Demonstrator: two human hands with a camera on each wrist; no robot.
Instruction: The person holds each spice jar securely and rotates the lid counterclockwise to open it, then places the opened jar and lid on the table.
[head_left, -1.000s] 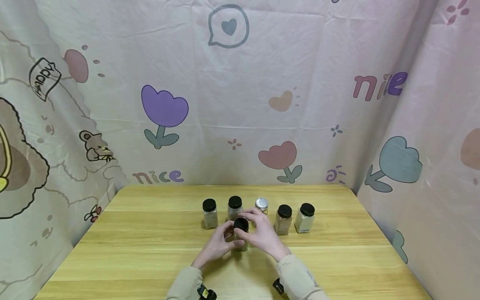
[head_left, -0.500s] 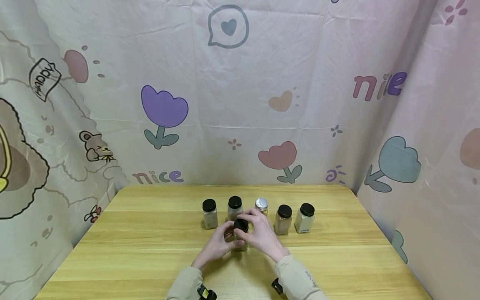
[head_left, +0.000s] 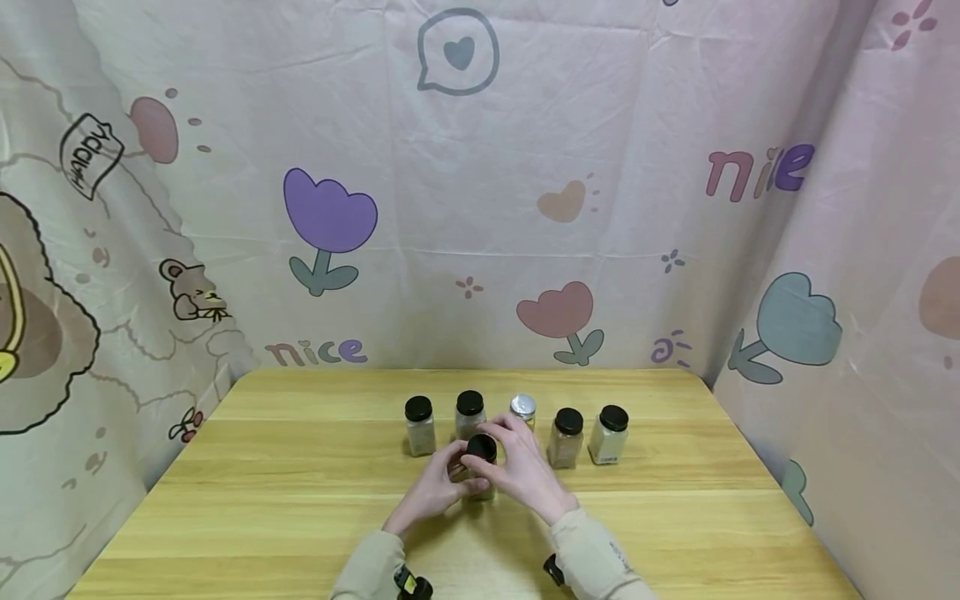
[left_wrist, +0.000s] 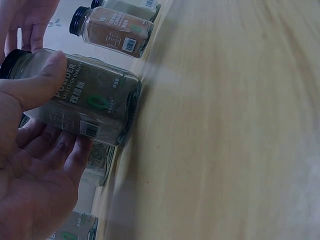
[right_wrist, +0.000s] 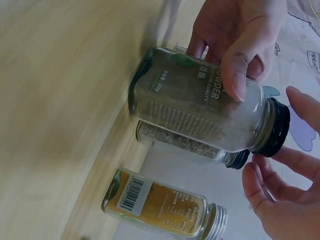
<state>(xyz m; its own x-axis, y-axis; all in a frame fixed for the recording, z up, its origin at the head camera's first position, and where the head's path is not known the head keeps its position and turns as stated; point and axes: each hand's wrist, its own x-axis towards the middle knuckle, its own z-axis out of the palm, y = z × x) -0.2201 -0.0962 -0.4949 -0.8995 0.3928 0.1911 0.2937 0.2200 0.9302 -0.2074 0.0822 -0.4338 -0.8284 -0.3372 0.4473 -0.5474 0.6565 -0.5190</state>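
Clear glass is forming the walls of a square-sided jar of greyish-brown powder, which is standing upright with its lid end up at the lower centre of the head view; whether its base is touching the wood I cannot tell. Its round black lid is sitting on the mouth. The left hand is grasping the jar's body, its thumb lying across the printed front and its fingers reaching behind. The right hand is hovering loosely around the lid: in the right wrist view its thumb is standing apart from the rim while a fingertip is lying at the rim's edge, so it is not pinching. Just behind, partly hidden, a black-lidded jar of pale grey granules is standing. Left of it a black-lidded jar with greyish contents is standing; to the right follow a silver-lidded jar of yellow powder, a black-lidded jar of reddish-brown powder and a black-lidded jar with cream-coloured contents. All are standing on a pale yellow wooden tabletop. Beige sleeves are covering both forearms at the bottom edge, and a whitish cloth printed with tulips and lettering is hanging across the upper frame.
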